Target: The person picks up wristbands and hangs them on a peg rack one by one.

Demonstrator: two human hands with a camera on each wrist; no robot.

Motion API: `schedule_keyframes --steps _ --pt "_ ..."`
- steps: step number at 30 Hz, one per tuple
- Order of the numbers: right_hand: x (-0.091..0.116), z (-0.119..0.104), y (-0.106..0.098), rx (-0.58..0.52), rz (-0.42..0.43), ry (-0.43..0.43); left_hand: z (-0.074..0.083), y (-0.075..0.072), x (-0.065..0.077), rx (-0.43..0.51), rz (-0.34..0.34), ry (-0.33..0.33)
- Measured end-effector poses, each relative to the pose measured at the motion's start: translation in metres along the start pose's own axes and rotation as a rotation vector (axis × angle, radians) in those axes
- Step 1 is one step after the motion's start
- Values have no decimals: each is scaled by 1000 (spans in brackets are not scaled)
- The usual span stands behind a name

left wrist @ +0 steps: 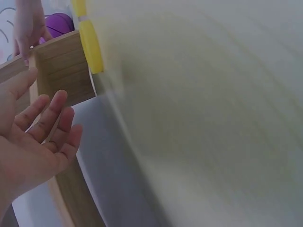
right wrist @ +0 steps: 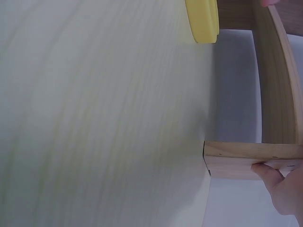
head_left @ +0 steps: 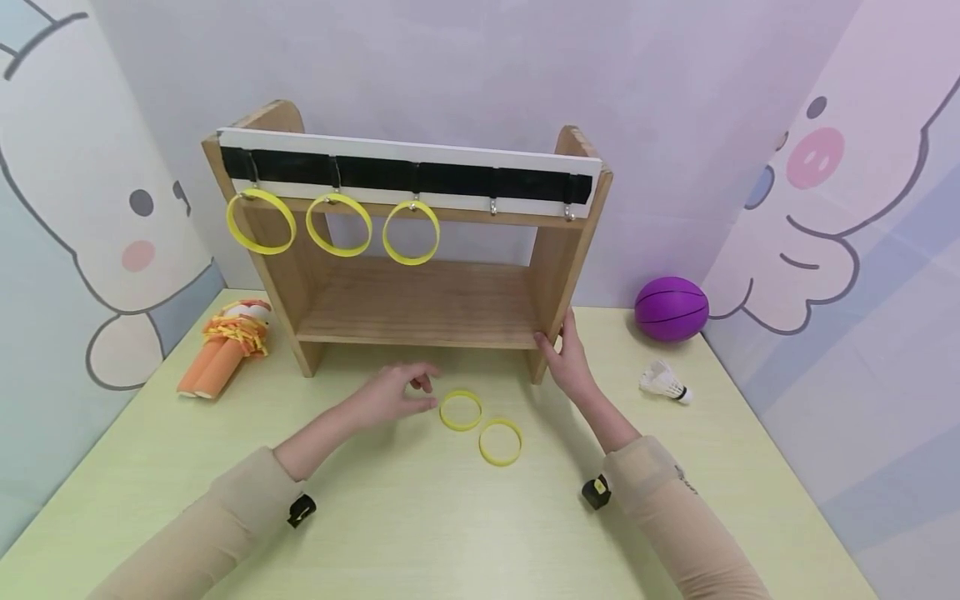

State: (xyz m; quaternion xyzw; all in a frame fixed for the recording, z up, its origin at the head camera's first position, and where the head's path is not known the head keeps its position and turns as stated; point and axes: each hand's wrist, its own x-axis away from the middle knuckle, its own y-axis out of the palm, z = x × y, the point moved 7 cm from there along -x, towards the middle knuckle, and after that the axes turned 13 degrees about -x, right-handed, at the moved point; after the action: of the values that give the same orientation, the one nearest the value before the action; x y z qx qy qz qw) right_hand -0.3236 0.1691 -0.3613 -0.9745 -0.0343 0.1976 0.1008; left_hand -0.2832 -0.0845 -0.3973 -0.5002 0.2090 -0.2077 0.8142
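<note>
Two yellow rings lie on the table, one point(head_left: 461, 428) beside the fingertips of my left hand point(head_left: 393, 392), the other point(head_left: 501, 463) closer to me. My left hand hovers in front of the wooden shelf point(head_left: 420, 302), fingers loosely bent and holding nothing. At the shelf's right side panel, my right hand point(head_left: 570, 367) grips the edge, its thumb point(right wrist: 269, 174) against the wood. Three more yellow rings hang from hooks along the black strip point(head_left: 450, 177): a left one point(head_left: 262, 250), a middle one point(head_left: 341, 252) and a right one point(head_left: 411, 262). Two hooks on the right carry no ring.
A purple ball point(head_left: 671, 309) and a white shuttlecock point(head_left: 664, 382) lie right of the shelf. On the left lies an orange doll-like toy point(head_left: 225, 350). Walls with cartoon animals enclose the table at the back and sides.
</note>
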Motion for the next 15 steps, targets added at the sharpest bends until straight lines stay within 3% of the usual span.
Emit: schedule_keyframes --steps 11,15 --pt "0 0 0 -16 3 1 -5 18 -4 -38 -89 88" --pt "-2 5 -1 -15 2 -5 -4 26 -6 -11 -138 120"
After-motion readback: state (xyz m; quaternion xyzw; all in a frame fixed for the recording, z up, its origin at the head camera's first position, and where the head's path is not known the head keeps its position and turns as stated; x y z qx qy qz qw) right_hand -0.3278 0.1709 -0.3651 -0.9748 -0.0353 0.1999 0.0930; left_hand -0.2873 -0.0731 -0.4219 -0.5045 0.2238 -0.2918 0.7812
